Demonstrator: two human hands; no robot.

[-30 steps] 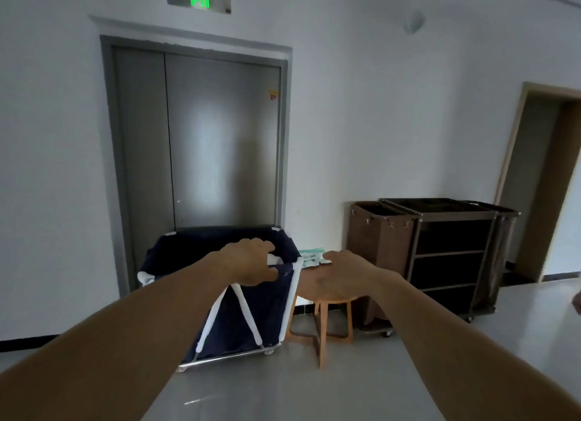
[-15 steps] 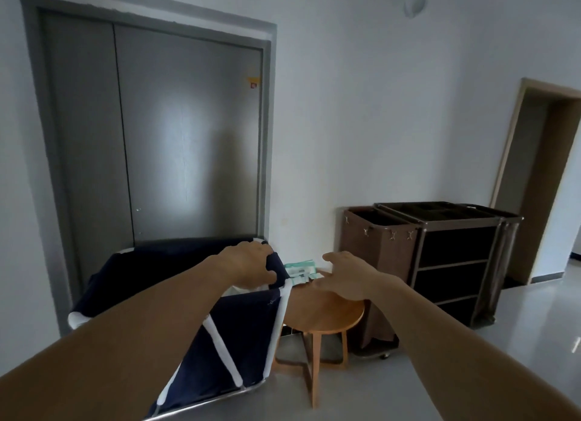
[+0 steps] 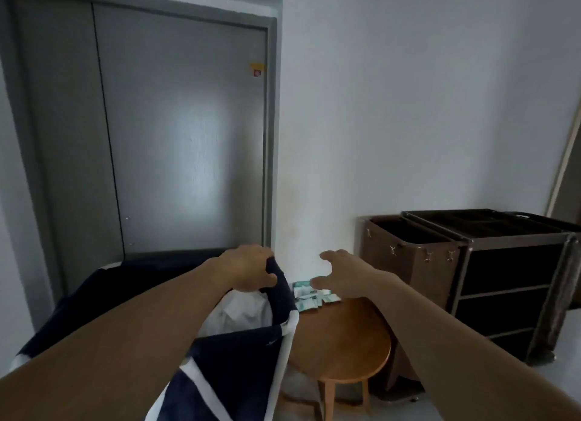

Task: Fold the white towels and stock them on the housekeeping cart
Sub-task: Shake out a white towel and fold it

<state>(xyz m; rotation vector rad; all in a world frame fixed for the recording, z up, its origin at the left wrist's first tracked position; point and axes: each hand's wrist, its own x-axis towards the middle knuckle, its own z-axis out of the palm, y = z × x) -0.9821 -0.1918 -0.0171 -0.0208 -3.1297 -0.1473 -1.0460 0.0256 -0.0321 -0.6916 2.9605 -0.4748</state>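
A navy fabric laundry hamper point(image 3: 239, 361) with white frame tubes stands at the lower left, and white towels point(image 3: 243, 310) show inside it. My left hand point(image 3: 248, 271) reaches over the hamper's far right corner with its fingers curled down at the rim. My right hand point(image 3: 342, 277) hovers with spread fingers above the far edge of a round wooden stool point(image 3: 342, 342), holding nothing. The dark housekeeping cart point(image 3: 509, 282) with three open shelves stands at the right against the wall.
Small green and white packets point(image 3: 314, 298) lie on the stool's far edge. A brown bag point(image 3: 408, 257) hangs on the cart's left side. A grey double door point(image 3: 176, 131) fills the wall behind the hamper. A doorway frame point(image 3: 566, 156) is at the far right.
The view has moved closer to the hamper and stool. My right hand has lifted off the stool top and spread its fingers. White towels have come into view in the hamper.
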